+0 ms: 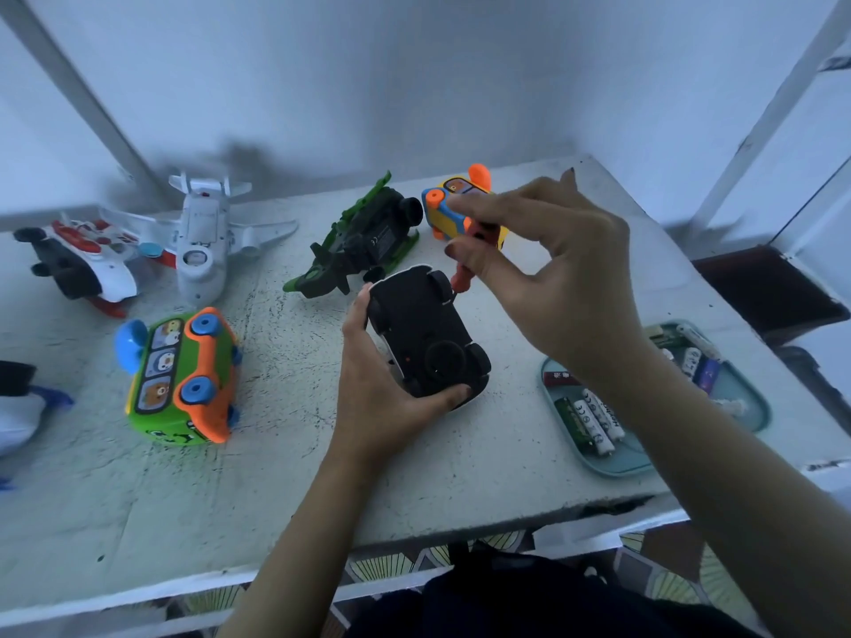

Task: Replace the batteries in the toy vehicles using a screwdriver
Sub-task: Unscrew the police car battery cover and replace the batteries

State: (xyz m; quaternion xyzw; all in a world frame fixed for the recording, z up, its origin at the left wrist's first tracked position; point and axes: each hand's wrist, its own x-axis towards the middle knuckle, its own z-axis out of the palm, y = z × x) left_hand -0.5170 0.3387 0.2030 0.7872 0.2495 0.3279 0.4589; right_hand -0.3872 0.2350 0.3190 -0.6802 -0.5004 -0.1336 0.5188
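A black toy car (426,331) lies upside down above the table's middle, and my left hand (382,398) grips it from the left and below. My right hand (548,269) pinches the red handle of a screwdriver (479,244) between thumb and fingers. The screwdriver points down toward the car's far end, where its tip is hidden. A teal tray (746,407) at the right holds several loose batteries (594,419).
More toys lie on the white table (276,476): a green and orange bus (184,377) at left, a white plane (202,241) and a red-white craft (78,264) at the back left, a green-black vehicle (364,239) and a yellow-orange bus (453,209) behind.
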